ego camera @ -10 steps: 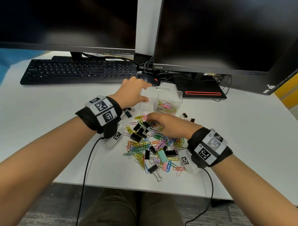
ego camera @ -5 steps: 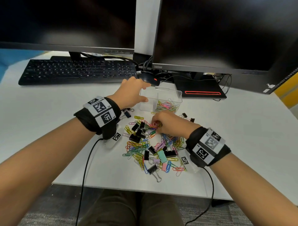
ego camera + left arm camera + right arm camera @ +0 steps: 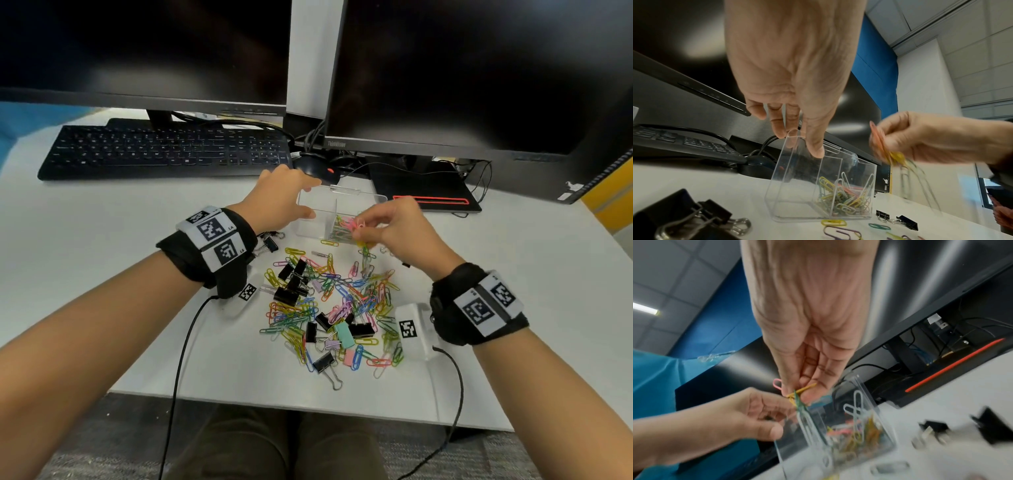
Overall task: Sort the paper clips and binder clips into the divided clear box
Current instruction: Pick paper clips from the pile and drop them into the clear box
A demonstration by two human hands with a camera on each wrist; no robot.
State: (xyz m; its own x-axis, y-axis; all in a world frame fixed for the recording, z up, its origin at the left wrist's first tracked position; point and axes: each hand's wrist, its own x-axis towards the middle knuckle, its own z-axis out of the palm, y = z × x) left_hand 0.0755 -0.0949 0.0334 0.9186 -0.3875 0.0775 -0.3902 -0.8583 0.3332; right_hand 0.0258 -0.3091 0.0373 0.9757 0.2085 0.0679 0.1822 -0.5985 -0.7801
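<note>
The divided clear box (image 3: 317,219) stands on the white desk behind the pile; its right compartment holds coloured paper clips (image 3: 340,231) and its left one looks empty. My left hand (image 3: 301,200) grips the box's left end, thumb on the near wall (image 3: 816,146) and fingers over the far rim. My right hand (image 3: 361,229) pinches a small bunch of paper clips (image 3: 892,155) just above the right compartment; some dangle down (image 3: 803,415). A mixed pile of paper clips and binder clips (image 3: 329,301) lies in front of the box.
A black keyboard (image 3: 164,150) and mouse (image 3: 318,168) lie behind the box, under two dark monitors. A monitor base with a red stripe (image 3: 428,198) sits at the back right. Black binder clips (image 3: 270,243) lie near my left wrist. The desk's front edge (image 3: 308,402) is close.
My right hand has picked up a bunch of paper clips from the pile and lifted it back to the box's right compartment. My left hand has stayed on the box.
</note>
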